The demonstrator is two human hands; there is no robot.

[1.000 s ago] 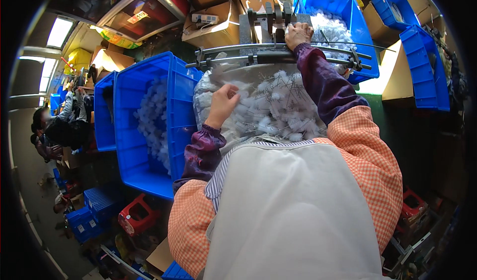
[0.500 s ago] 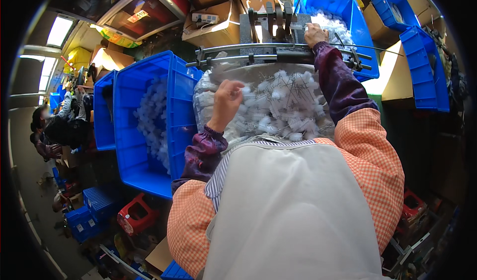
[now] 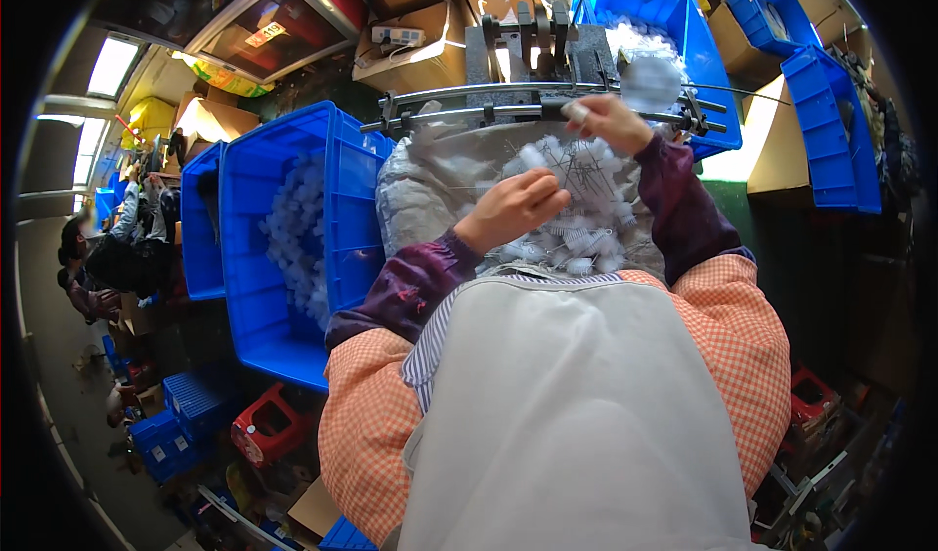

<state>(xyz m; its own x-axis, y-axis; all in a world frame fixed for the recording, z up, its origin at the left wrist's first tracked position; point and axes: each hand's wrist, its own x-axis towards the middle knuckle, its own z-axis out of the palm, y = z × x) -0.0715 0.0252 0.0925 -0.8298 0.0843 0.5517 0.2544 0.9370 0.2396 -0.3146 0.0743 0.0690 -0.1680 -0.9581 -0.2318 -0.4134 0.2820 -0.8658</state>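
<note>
My left hand point(image 3: 523, 206) hovers over the pile with thumb and fingers pinched together; what they hold, if anything, is too small to make out. My right hand point(image 3: 614, 126), somewhat blurred, is closed on a small white plastic piece point(image 3: 576, 113) just in front of the machine's rails. Below both hands lies a heap of white ribbed plastic pieces point(image 3: 576, 241) mixed with thin metal pins point(image 3: 583, 165), on a greyish cloth point(image 3: 405, 188). Behind it stands a dark metal machine point(image 3: 537, 51). A blurred pale round shape point(image 3: 651, 84) shows at its right side.
A large blue bin point(image 3: 337, 229) with white pieces stands at my left. Another blue bin point(image 3: 708, 48) with white pieces is behind the machine at right. Long metal rails point(image 3: 469, 114) cross before me. Cardboard boxes point(image 3: 430, 58) stand behind; a red stool point(image 3: 269, 424) is lower left.
My right hand has come back from the machine's right side toward me and left, with a white piece in its fingers. My left hand has moved right over the pile, its fingers pinched.
</note>
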